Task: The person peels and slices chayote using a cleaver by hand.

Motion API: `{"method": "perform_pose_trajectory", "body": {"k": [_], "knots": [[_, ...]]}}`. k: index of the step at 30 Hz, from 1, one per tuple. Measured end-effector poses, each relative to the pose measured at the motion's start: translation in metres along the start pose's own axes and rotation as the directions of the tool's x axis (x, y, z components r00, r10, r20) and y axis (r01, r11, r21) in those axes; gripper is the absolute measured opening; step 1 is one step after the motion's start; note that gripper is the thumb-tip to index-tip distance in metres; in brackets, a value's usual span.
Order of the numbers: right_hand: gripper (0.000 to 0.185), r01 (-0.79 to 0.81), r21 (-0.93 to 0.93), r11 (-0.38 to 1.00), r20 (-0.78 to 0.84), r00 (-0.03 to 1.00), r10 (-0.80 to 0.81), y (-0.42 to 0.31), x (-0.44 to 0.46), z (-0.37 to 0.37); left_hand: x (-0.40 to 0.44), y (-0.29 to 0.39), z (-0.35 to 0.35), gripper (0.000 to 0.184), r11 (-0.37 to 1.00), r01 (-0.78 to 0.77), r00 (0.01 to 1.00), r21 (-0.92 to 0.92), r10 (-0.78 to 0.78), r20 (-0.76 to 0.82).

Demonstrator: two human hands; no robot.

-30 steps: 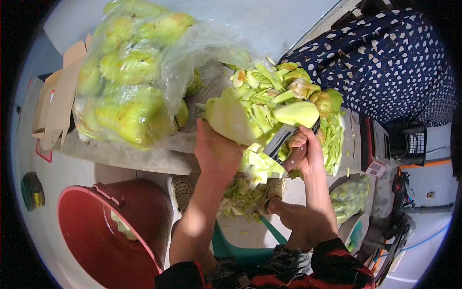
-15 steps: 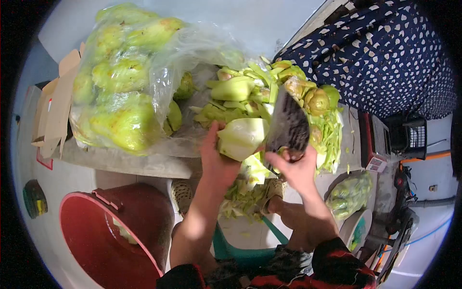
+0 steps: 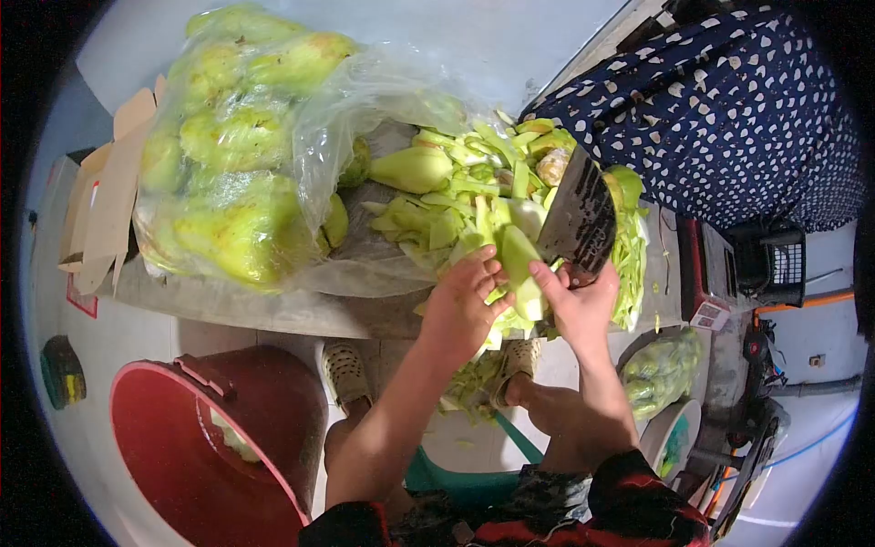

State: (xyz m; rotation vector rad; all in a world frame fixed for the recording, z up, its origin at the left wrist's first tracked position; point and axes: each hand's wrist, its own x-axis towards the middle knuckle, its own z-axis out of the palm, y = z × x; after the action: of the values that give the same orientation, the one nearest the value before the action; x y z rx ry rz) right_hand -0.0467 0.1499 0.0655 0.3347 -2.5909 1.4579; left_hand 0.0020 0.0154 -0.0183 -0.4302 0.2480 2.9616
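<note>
My right hand is closed round a broad, dark-bladed cleaver, its blade tilted up over the pile. A pale green cut piece lies against my right thumb, beside the blade; whether the thumb pinches it cannot be told. Just left of that piece is my left hand, its fingers loosely curled and apart, with nothing seen in them. Behind both hands spread green peelings. Among them rests a smooth, pale green pear-shaped fruit. Part of the handle is hidden by my fingers.
A clear plastic bag of large green fruit stands at left on the low bench. On the floor are a red bucket and another filled bag. Spotted dark cloth hangs at upper right; a cardboard box is far left.
The large white peeled piece has left my left hand, whose fingers have loosened as it moved right. The cleaver has shifted right, and a pale green piece now shows by my right thumb.
</note>
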Motion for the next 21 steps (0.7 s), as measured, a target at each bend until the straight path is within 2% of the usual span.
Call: {"method": "perform_pose_trajectory", "body": {"k": [1, 3, 5, 6, 7, 8, 9, 10, 12, 14, 16, 17, 19, 21], "knots": [[0.026, 0.014, 0.114, 0.993, -0.016, 1.000, -0.013, 0.000, -0.003, 0.007, 0.001, 0.000, 0.002, 0.042, 1.000, 0.006, 1.000, 0.030, -0.005, -0.025], [0.026, 0.021, 0.080, 0.997, 0.014, 1.000, -0.022, 0.008, -0.008, 0.013, 0.003, -0.003, 0.004, 0.043, 0.998, 0.012, 0.999, 0.058, -0.009, -0.047], [0.026, 0.037, 0.012, 0.999, 0.059, 0.998, -0.038, 0.008, -0.010, 0.015, 0.006, -0.011, -0.002, 0.040, 0.989, -0.073, 0.979, 0.129, 0.095, -0.180], [0.026, 0.036, 0.010, 0.999, 0.060, 0.998, -0.036, 0.010, -0.007, 0.016, 0.009, -0.017, -0.008, 0.040, 0.989, -0.071, 0.979, 0.126, 0.094, -0.181], [0.025, 0.015, 0.066, 0.998, 0.036, 0.999, -0.017, 0.016, -0.005, 0.017, 0.009, -0.025, -0.015, 0.041, 0.904, -0.132, 0.941, 0.407, 0.243, -0.235], [0.024, -0.003, 0.123, 0.992, 0.013, 1.000, 0.001, 0.021, -0.002, 0.018, 0.008, -0.033, -0.021, 0.042, 0.739, -0.155, 0.886, 0.656, 0.397, -0.238], [0.024, -0.002, 0.122, 0.993, 0.008, 1.000, 0.001, 0.025, 0.000, 0.018, 0.002, -0.039, -0.013, 0.052, 0.660, -0.219, 0.891, 0.719, 0.435, -0.128], [0.025, -0.008, 0.152, 0.988, -0.010, 1.000, 0.009, 0.029, 0.001, 0.017, 0.002, -0.044, -0.015, 0.052, 0.660, -0.216, 0.894, 0.720, 0.430, -0.126], [0.026, -0.022, 0.217, 0.976, -0.035, 0.999, 0.030, 0.036, 0.001, 0.017, 0.001, -0.048, -0.016, 0.060, 0.345, -0.265, 0.823, 0.900, 0.568, 0.025], [0.026, -0.008, 0.218, 0.976, -0.037, 0.999, 0.016, 0.039, 0.001, 0.015, 0.002, -0.045, -0.010, 0.065, 0.366, -0.226, 0.839, 0.903, 0.543, -0.010], [0.025, -0.019, 0.304, 0.952, -0.040, 0.999, 0.032, 0.039, 0.002, 0.012, 0.004, -0.044, -0.011, 0.068, 0.262, -0.245, 0.832, 0.933, 0.551, 0.064], [0.025, -0.018, 0.305, 0.952, -0.041, 0.999, 0.032, 0.038, 0.002, 0.012, 0.003, -0.047, -0.011, 0.068, 0.260, -0.246, 0.832, 0.934, 0.551, 0.065], [0.024, 0.001, 0.336, 0.942, -0.066, 0.998, 0.023, 0.037, 0.002, 0.011, -0.001, -0.054, -0.010, 0.070, 0.177, -0.355, 0.773, 0.918, 0.608, 0.182], [0.023, -0.031, 0.345, 0.938, -0.057, 0.997, 0.054, 0.032, -0.002, 0.007, -0.003, -0.055, -0.008, 0.068, 0.202, -0.317, 0.776, 0.927, 0.617, 0.131]]}}
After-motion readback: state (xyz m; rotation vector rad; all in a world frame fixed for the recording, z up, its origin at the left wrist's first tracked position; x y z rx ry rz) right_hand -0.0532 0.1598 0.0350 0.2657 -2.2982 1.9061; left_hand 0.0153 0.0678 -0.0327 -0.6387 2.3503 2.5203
